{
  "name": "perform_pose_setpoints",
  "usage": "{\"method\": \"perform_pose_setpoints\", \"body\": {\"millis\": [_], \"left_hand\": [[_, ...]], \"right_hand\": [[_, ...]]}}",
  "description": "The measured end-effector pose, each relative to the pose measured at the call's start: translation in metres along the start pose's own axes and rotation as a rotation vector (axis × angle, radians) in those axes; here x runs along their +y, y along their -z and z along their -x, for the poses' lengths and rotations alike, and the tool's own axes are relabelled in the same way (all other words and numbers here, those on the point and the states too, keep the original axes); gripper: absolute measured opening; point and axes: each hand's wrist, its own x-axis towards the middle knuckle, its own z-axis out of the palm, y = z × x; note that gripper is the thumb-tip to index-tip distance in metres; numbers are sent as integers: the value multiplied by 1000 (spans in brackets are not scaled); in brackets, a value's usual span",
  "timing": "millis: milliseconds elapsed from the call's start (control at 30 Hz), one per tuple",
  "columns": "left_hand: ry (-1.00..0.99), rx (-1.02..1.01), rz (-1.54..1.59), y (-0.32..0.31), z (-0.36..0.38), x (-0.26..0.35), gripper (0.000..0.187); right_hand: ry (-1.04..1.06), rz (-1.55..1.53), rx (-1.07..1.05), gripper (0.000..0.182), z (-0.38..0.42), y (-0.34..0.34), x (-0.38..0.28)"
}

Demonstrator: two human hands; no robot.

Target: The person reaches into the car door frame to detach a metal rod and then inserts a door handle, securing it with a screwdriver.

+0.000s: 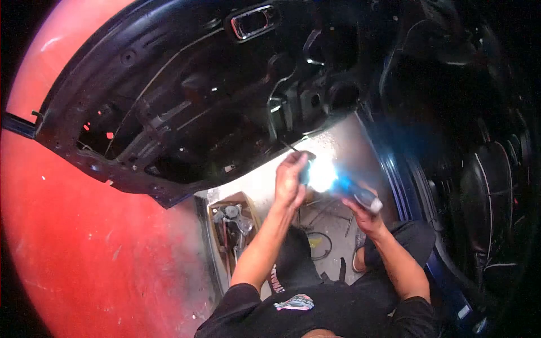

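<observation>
My left hand (pixel 291 179) is raised in the middle of the view, its fingers closed round a thin dark tool (pixel 289 147) whose tip points up toward the lower edge of a black door panel (pixel 225 107). To its right, my right hand (pixel 365 213) grips a flashlight (pixel 363 197). The light is on, and its bright glare lies between the two hands and hides part of what is there. The door panel is stripped, with several openings and a door handle (pixel 251 23) near its top.
A cardboard box (pixel 248 203) with metal parts stands on the floor, left of my legs. A red surface (pixel 112 248) fills the left side. At the right are the blue door sill (pixel 394 180) and a dark seat (pixel 487 191). A cable loop (pixel 329 246) lies below my hands.
</observation>
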Motion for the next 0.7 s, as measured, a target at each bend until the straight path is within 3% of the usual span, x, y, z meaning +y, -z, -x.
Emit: {"method": "perform_pose_setpoints", "body": {"millis": [67, 100, 200, 233, 267, 333, 367, 533, 667, 700], "left_hand": [[-166, 3, -123, -2, -3, 19, 22], [-195, -15, -163, -5, 0, 31, 23], [-315, -74, -287, -4, 2, 56, 22], [-345, -111, -288, -7, 4, 61, 20], [-335, -128, -304, -10, 6, 66, 19], [-328, -164, -293, -12, 8, 64, 18], [-306, -126, -204, -15, 8, 67, 19], [-169, -51, 347, 16, -7, 97, 17], [-132, -64, 479, 22, -6, 102, 16], [-118, -145, 504, 23, -5, 102, 17]], "right_hand": [[-436, -987, -98, 67, 21, -2, 7], [-375, -942, -160, 83, 27, -1, 14], [-329, -1105, -219, 88, 27, 3, 4], [-322, -1113, -222, 74, 22, 5, -11], [-325, -1124, -211, 74, 20, 1, -14], [-520, -268, -102, 56, 20, -6, -19], [-269, -188, 32, 43, 22, -14, -14], [-197, -140, 189, 42, 31, 2, -26], [-270, -204, 215, 42, 43, 5, -27], [-227, -168, 222, 42, 41, 4, -27]]}}
